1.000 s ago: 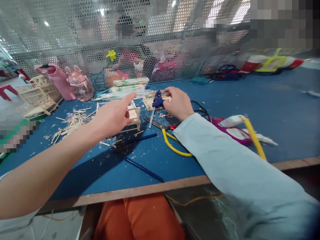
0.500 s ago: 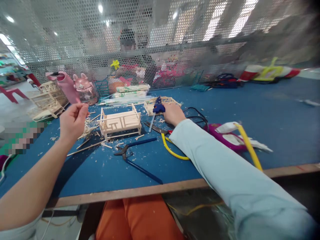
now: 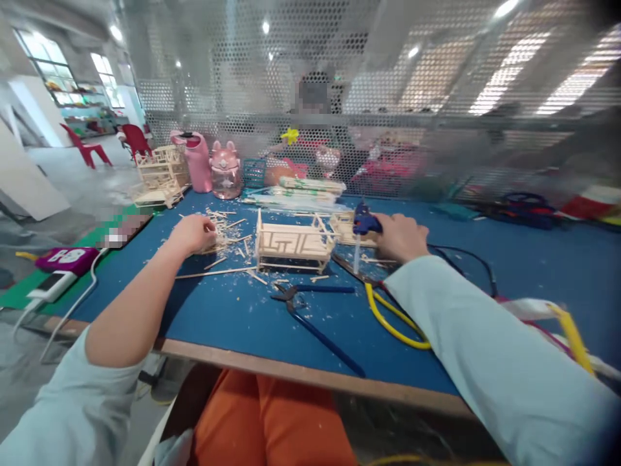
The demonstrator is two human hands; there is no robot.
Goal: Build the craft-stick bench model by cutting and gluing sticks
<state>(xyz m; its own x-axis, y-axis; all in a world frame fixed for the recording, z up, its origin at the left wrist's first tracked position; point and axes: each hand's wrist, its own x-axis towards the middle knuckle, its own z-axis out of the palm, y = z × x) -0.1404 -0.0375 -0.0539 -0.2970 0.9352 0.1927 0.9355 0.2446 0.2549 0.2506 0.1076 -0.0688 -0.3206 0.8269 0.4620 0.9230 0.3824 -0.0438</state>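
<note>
So the left hand is digging into the stick pile, fingers curled, while the right hand is gripping the blue glue gun beside the little wooden bed.

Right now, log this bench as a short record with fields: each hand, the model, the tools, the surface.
left hand: left hand down in the pile of wooden sticks, fingers curled in it; a grip cannot be told
right hand: right hand wrapped on the blue glue gun, nozzle down
model: small stick bed frame upright between the hands, touched by neither
tools: blue-handled pliers and yellow-handled cutters lying nearer the table edge
surface: blue table, strewn with wood chips
</note>
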